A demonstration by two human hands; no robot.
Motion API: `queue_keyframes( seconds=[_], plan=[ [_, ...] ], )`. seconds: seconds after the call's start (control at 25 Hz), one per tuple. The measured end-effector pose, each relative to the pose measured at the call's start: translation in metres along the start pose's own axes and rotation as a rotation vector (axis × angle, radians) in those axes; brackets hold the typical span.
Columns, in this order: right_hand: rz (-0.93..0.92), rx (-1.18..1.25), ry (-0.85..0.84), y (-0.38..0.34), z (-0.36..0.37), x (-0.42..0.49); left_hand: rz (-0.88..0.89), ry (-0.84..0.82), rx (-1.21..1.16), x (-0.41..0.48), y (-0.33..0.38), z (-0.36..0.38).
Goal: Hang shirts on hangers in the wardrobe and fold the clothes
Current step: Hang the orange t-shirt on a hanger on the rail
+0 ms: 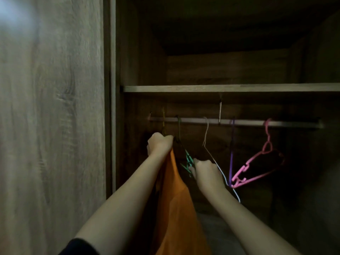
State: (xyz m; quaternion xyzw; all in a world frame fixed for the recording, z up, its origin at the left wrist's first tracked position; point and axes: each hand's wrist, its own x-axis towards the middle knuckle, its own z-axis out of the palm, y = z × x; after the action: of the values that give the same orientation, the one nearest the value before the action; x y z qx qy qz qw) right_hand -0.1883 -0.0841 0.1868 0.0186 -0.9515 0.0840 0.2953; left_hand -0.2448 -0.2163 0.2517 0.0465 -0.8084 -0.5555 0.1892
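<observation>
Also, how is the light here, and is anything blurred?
Head view: dim overall; interior above the shelf nearly black; pale glare on the door, top left; edges soft; orange shirt in the left hand and green hanger at the right hand are readable.

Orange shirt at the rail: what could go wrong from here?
1. The left hand grips the orange shirt right beside the green hanger; fabric may snag on it.
2. The right hand holds the green hanger close to the white hanger; a pull may tangle them or drag one off the rail.
</observation>
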Motion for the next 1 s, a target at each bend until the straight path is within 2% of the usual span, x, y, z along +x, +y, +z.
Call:
queue_keyframes(
  seconds=[0.16,0.48,0.6,0.64,0.76,0.84,1.0],
  plan=[
    [-0.09,-0.071,0.085,0.014,-0.003,0.0,-0.025,-0.004,0.03,0.033,0.004,0.017],
    [-0.104,-0.178,0.048,0.014,-0.007,-0.002,-0.121,-0.101,0.098,0.029,-0.016,0.043],
    [-0.064,-0.132,0.068,0.011,-0.01,-0.008,-0.175,-0.156,0.239,0.016,-0.014,0.047],
    [-0.053,-0.104,0.124,0.012,-0.01,-0.01,-0.175,-0.159,0.341,0.008,-0.011,0.046],
    [-0.126,0.112,0.336,0.006,-0.005,-0.016,0.01,-0.107,0.652,-0.032,-0.003,0.019],
    [-0.221,0.292,0.414,-0.007,-0.002,-0.027,0.178,-0.064,0.595,-0.067,-0.006,-0.014],
    [-0.353,0.554,0.328,-0.07,0.027,-0.084,0.33,0.134,0.457,-0.142,-0.081,-0.096]
  ],
)
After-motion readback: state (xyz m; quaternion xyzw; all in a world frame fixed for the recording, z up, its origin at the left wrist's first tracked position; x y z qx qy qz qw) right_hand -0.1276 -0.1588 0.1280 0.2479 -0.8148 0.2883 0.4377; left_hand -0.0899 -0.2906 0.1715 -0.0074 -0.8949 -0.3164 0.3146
